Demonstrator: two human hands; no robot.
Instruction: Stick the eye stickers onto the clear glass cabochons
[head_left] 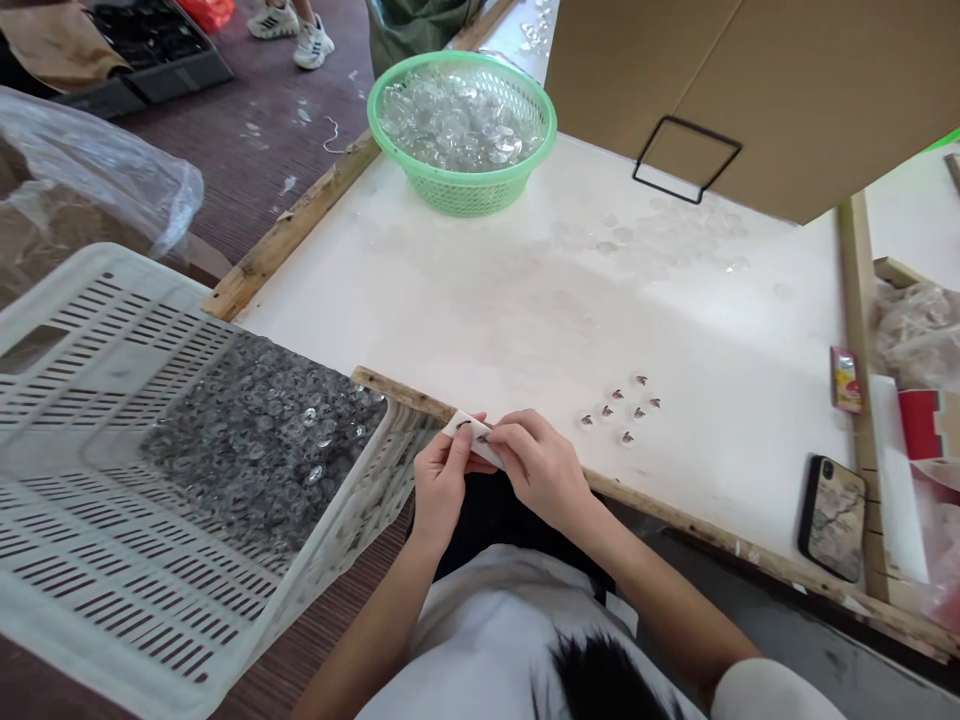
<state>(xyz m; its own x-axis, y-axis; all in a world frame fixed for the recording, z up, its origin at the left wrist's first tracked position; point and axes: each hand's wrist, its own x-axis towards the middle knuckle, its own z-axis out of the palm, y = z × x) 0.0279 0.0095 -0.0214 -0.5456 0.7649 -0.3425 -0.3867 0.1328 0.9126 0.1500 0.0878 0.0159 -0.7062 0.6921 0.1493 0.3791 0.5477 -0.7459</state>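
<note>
Head camera: at the near edge of the worktop (pixel 457 310), I see the left hand (pixel 441 482) pinching a small white card (pixel 488 455), the right hand (pixel 544 467) pinching its other end. Clear discs (pixel 628 438) with dark marks lie rightward; a white crate (pixel 82 640) stands left.

A white surface (pixel 450 300) edged with wooden strips (pixel 292 232) carries a green perforated plastic basket (pixel 469 190). Right of the basket lies a loose scatter of clear discs (pixel 675 235), and a brown cardboard box (pixel 750 110) stands there too. Nearer the wearer than the basket and to its right sit seven small dark-marked clear pieces (pixel 627 438). Farther right of the basket, also nearer, lie a pink-and-yellow packet (pixel 846 380) and a smartphone in a patterned case (pixel 834 517).
</note>
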